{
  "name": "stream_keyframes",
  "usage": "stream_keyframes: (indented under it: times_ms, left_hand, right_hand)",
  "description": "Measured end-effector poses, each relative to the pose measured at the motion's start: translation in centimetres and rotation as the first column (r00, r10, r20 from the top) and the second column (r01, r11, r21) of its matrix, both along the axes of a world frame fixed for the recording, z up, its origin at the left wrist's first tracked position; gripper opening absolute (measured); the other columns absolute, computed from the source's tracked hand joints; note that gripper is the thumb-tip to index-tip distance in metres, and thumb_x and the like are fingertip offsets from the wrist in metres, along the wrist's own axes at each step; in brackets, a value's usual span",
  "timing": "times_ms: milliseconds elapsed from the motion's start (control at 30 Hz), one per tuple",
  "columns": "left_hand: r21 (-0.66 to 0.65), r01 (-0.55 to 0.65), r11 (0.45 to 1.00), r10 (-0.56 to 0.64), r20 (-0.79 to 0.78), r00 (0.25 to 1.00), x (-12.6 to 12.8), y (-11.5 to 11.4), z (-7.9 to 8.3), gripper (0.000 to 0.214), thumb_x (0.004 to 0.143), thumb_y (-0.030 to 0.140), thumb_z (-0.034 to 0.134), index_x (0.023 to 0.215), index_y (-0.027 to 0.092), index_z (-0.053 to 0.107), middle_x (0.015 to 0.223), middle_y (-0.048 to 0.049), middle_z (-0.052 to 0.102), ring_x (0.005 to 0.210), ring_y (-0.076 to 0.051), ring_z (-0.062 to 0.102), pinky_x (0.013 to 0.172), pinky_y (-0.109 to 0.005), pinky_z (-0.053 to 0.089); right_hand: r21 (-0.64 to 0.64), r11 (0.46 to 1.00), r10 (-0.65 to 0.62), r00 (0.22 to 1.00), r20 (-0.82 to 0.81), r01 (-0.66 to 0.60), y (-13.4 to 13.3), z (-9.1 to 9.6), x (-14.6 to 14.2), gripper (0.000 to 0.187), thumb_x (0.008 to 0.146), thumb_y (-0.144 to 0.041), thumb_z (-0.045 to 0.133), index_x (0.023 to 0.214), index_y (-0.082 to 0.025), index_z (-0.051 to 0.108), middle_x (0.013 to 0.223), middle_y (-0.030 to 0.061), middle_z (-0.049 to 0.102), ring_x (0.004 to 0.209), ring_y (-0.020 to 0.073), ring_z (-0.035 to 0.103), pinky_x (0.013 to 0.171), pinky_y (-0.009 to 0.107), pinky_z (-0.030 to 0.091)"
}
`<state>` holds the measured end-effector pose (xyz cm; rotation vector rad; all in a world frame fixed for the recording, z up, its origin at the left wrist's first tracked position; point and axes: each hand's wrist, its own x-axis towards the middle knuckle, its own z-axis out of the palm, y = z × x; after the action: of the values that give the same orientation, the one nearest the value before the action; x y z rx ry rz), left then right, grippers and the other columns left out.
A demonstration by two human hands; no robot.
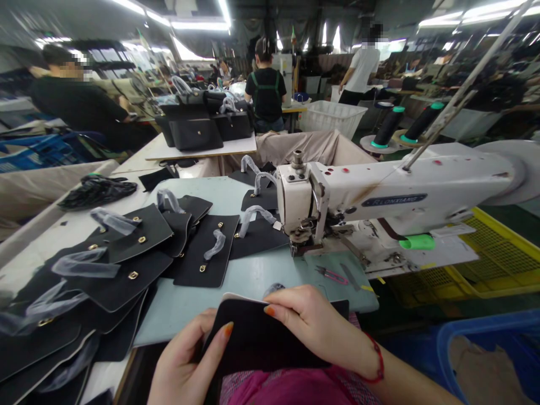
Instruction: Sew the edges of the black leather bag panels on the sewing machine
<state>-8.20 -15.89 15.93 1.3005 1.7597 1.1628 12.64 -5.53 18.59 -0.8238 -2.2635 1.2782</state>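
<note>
Holding a black flap point(261, 337) w/ both hands, the person sits just in front of the sewing machine point(379, 197). The left hand point(185, 360) grips the flap's left side, fingers curled round the edge. The right hand point(316, 332) grips the right side, fingers on top, w/ a red string point(377, 360) on the wrist. The flap is near the machine's front, over the person's lap, not on the table point(248, 287). Left of the machine, lots of black flaps point(202, 253) w/ gold clasps and clear wrap lie in messy piles. Pink snips point(331, 275) lie on the table just by the machine. Behind the machine sit two thread spools point(388, 126). Far past it, black bags point(196, 134) stand on a white table, and a co-worker point(266, 93) in a black top stands beside them.
</note>
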Motion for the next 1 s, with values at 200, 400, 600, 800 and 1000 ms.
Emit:
stream_keyframes:
  times_ms: [200, 400, 600, 800, 1000]
  left_hand:
    - [0.033, 0.034, 0.999, -0.034, 0.016, 0.999, 0.7, 0.2, 0.0, 0.021, 0.084, 0.038, 0.063, 0.074, 0.021, 0.067, 0.09, -0.0055, 0.07, 0.08, -0.02, 0.063, 0.074, -0.023, 0.049]
    - [0.069, 0.116, 0.991, -0.118, 0.032, 0.992, 0.9, 0.4, -0.4, 0.018, 0.086, 0.034, 0.06, 0.078, 0.021, 0.068, 0.085, -0.0054, 0.069, 0.077, -0.019, 0.063, 0.072, -0.024, 0.05]
    - [0.11, 0.137, 0.985, -0.141, 0.033, 0.989, 1.4, 0.9, 0.0, 0.018, 0.086, 0.031, 0.059, 0.073, 0.021, 0.066, 0.079, -0.0046, 0.067, 0.073, -0.019, 0.062, 0.069, -0.025, 0.05]
    - [0.135, 0.152, 0.979, -0.156, 0.023, 0.987, 1.6, 1.1, 0.5, 0.017, 0.086, 0.031, 0.058, 0.073, 0.022, 0.065, 0.075, -0.004, 0.067, 0.07, -0.018, 0.061, 0.067, -0.025, 0.05]
    - [0.144, 0.151, 0.978, -0.155, 0.016, 0.988, 1.6, 1.1, 0.5, 0.018, 0.087, 0.03, 0.057, 0.071, 0.022, 0.063, 0.073, -0.0028, 0.066, 0.067, -0.017, 0.06, 0.065, -0.023, 0.049]
  right_hand:
    - [-0.028, 0.999, 0.014, 1.0, -0.01, -0.015, 0.1, 0.5, -0.7, 0.034, 0.1, -0.036, 0.043, 0.089, -0.018, 0.07, 0.079, 0.0015, 0.068, 0.069, 0.0121, 0.057, 0.063, 0.021, 0.038]
    - [-0.063, 0.997, 0.038, 0.997, -0.071, -0.042, 0.0, 1.1, -1.6, 0.031, 0.1, -0.034, 0.044, 0.094, -0.019, 0.071, 0.085, 0.0018, 0.07, 0.076, 0.0131, 0.06, 0.067, 0.022, 0.04]
    - [-0.029, 0.999, 0.016, 0.993, -0.12, -0.019, 0.0, 1.5, -2.4, 0.029, 0.098, -0.033, 0.047, 0.095, -0.02, 0.073, 0.086, 0.0036, 0.066, 0.082, 0.0146, 0.058, 0.073, 0.024, 0.043]
    - [-0.028, 1.0, 0.001, 0.986, -0.168, -0.005, -0.3, 1.5, -3.1, 0.03, 0.098, -0.036, 0.047, 0.094, -0.02, 0.073, 0.085, 0.0035, 0.065, 0.081, 0.0144, 0.058, 0.073, 0.024, 0.043]
    - [-0.014, 1.0, -0.02, 0.983, -0.185, 0.017, -0.4, 1.3, -3.4, 0.029, 0.098, -0.036, 0.049, 0.092, -0.02, 0.073, 0.083, 0.003, 0.065, 0.079, 0.0135, 0.058, 0.07, 0.023, 0.043]
